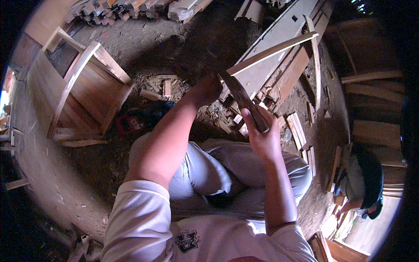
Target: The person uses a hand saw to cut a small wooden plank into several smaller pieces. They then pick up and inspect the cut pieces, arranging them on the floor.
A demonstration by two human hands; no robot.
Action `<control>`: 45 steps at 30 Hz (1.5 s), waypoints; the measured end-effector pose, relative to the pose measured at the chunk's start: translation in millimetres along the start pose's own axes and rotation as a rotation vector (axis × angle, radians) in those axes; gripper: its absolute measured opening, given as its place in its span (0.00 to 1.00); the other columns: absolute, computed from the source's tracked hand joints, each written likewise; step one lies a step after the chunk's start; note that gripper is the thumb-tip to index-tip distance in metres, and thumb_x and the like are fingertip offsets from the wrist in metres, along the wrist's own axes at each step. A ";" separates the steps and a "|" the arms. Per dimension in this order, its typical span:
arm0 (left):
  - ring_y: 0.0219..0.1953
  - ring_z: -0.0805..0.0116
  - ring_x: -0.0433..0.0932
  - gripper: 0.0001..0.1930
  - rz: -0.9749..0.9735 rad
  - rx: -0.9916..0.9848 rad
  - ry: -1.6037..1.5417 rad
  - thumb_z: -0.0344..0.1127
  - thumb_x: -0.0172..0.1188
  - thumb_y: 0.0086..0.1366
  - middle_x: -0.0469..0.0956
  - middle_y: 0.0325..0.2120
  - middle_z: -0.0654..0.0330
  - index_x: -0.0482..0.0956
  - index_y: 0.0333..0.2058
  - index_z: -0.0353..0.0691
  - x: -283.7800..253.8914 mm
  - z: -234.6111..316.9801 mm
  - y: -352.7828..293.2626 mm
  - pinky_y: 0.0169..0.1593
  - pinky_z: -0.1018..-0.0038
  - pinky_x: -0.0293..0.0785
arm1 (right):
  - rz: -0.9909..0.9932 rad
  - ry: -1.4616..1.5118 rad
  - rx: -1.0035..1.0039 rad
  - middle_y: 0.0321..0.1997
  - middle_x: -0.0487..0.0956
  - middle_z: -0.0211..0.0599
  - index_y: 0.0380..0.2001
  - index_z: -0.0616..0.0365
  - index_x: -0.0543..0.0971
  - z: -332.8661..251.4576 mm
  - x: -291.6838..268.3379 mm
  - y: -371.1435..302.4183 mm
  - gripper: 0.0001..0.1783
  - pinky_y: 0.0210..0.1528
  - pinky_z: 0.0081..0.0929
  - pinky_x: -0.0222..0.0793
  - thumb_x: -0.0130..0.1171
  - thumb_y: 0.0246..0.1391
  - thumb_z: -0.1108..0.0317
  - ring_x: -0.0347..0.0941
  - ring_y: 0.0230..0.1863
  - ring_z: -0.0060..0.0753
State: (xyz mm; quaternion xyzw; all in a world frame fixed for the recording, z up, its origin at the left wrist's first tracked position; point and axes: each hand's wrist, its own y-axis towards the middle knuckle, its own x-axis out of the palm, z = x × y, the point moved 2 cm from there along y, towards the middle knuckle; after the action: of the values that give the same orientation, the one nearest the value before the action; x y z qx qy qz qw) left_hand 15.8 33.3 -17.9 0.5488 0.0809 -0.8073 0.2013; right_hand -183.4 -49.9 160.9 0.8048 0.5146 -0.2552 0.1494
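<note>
My right hand (265,137) is closed around the handle of a dark, long wooden-handled tool (242,98). The tool slants up and left, and its far end lies in shadow beside my left hand (208,91), so its exact kind is hard to make out. At the near end of a long, narrow wooden strip (273,53), my left hand is closed on it, its fingers mostly dark. From there the strip runs up and to the right, over pale boards (279,37) on the ground. Both forearms reach forward above my bent legs (244,163).
A wooden box-like frame (89,94) stands at the left. Stacked lumber (118,11) lies along the far side. Wood chips and offcuts (167,88) cover the ground before me, with short pieces (297,131) at my right. Another person (364,174) bends down at the far right.
</note>
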 end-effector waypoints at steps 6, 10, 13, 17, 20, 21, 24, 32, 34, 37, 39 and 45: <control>0.52 0.37 0.78 0.19 0.154 -0.073 -0.065 0.27 0.45 0.66 0.77 0.48 0.30 0.74 0.51 0.20 35.5 -21.1 0.6 0.56 0.51 0.76 | -0.095 -0.003 0.052 0.22 0.76 0.35 0.35 0.64 0.81 0.4 -1.2 -5.7 0.12 0.29 0.28 0.66 0.64 0.62 0.64 0.66 0.25 0.19; 0.49 0.36 0.79 0.17 -0.009 0.078 0.242 0.27 0.46 0.66 0.79 0.43 0.31 0.76 0.46 0.19 10.7 5.7 5.8 0.53 0.50 0.77 | -0.114 -0.074 0.025 0.22 0.77 0.39 0.35 0.65 0.80 -0.8 -15.5 -23.2 0.10 0.29 0.29 0.67 0.63 0.61 0.66 0.66 0.25 0.20; 0.42 0.42 0.78 0.12 0.082 -0.036 0.074 0.29 0.52 0.62 0.79 0.36 0.37 0.79 0.38 0.25 24.3 -16.1 4.3 0.52 0.52 0.74 | -0.119 -0.026 0.009 0.23 0.78 0.43 0.36 0.65 0.80 -11.4 -22.1 -34.5 0.09 0.30 0.31 0.68 0.63 0.60 0.68 0.67 0.25 0.22; 0.36 0.46 0.79 0.11 0.159 0.088 0.351 0.30 0.56 0.58 0.79 0.29 0.42 0.80 0.34 0.28 29.1 -11.1 4.8 0.50 0.55 0.73 | -0.129 -0.058 0.114 0.22 0.75 0.33 0.35 0.64 0.81 -20.7 -47.5 -51.6 0.08 0.26 0.25 0.63 0.63 0.61 0.69 0.64 0.24 0.16; 0.34 0.47 0.79 0.11 0.153 0.237 0.511 0.31 0.55 0.58 0.80 0.30 0.42 0.81 0.33 0.29 26.3 -7.7 3.7 0.49 0.56 0.74 | -0.142 -0.086 0.106 0.22 0.75 0.30 0.35 0.64 0.81 -29.7 -46.6 -50.6 0.08 0.26 0.25 0.63 0.62 0.62 0.68 0.64 0.24 0.15; 0.35 0.47 0.79 0.11 0.190 0.208 0.495 0.31 0.55 0.58 0.79 0.30 0.42 0.81 0.33 0.29 27.4 -9.9 1.2 0.50 0.56 0.74 | -0.173 -0.117 0.123 0.22 0.75 0.31 0.36 0.64 0.81 -32.1 -45.4 -48.9 0.09 0.26 0.26 0.64 0.62 0.62 0.68 0.65 0.24 0.17; 0.38 0.47 0.79 0.10 0.250 0.149 0.413 0.30 0.55 0.58 0.79 0.30 0.42 0.81 0.33 0.30 30.7 -11.1 0.6 0.53 0.56 0.72 | -0.113 -0.076 0.016 0.24 0.78 0.35 0.36 0.66 0.80 -22.9 -15.5 -30.1 0.10 0.30 0.30 0.68 0.62 0.63 0.67 0.68 0.26 0.21; 0.48 0.42 0.81 0.16 0.247 0.156 0.237 0.30 0.50 0.65 0.81 0.46 0.38 0.81 0.44 0.26 27.5 -1.5 13.5 0.55 0.54 0.77 | -0.084 -0.013 -0.061 0.23 0.78 0.36 0.35 0.66 0.80 9.9 18.1 19.1 0.11 0.30 0.31 0.68 0.62 0.63 0.66 0.68 0.26 0.21; 0.49 0.39 0.81 0.17 0.196 -0.057 0.097 0.31 0.50 0.66 0.80 0.46 0.37 0.81 0.45 0.25 59.0 -49.5 5.8 0.55 0.52 0.77 | -0.130 -0.046 -0.057 0.21 0.77 0.34 0.34 0.65 0.80 -5.5 24.5 12.9 0.10 0.28 0.30 0.67 0.62 0.62 0.67 0.67 0.25 0.20; 0.49 0.36 0.80 0.18 0.124 -0.206 -0.241 0.34 0.49 0.68 0.80 0.45 0.36 0.79 0.47 0.25 59.0 -35.4 9.5 0.54 0.50 0.77 | -0.118 -0.132 -0.001 0.18 0.73 0.30 0.30 0.64 0.80 -15.4 -11.2 -31.2 0.10 0.23 0.27 0.63 0.62 0.62 0.67 0.65 0.22 0.17; 0.49 0.36 0.80 0.18 0.140 -0.300 -0.397 0.34 0.49 0.67 0.81 0.44 0.37 0.79 0.47 0.26 35.1 -8.6 15.4 0.54 0.50 0.78 | -0.074 -0.130 0.095 0.17 0.72 0.29 0.28 0.64 0.79 -27.5 -29.1 -51.7 0.12 0.24 0.28 0.62 0.62 0.62 0.66 0.64 0.22 0.17; 0.46 0.40 0.82 0.17 0.066 -0.006 0.076 0.34 0.51 0.66 0.82 0.41 0.39 0.79 0.47 0.30 38.8 -26.3 16.1 0.51 0.53 0.79 | -0.009 -0.125 -0.067 0.20 0.75 0.32 0.28 0.64 0.79 4.2 19.5 2.6 0.14 0.27 0.30 0.64 0.62 0.63 0.64 0.65 0.24 0.19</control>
State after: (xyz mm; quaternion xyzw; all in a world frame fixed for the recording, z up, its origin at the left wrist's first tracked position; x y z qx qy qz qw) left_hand 32.6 18.8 -62.2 0.5809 0.0730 -0.7784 0.2263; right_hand -175.5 -38.4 146.3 0.7796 0.5162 -0.2882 0.2068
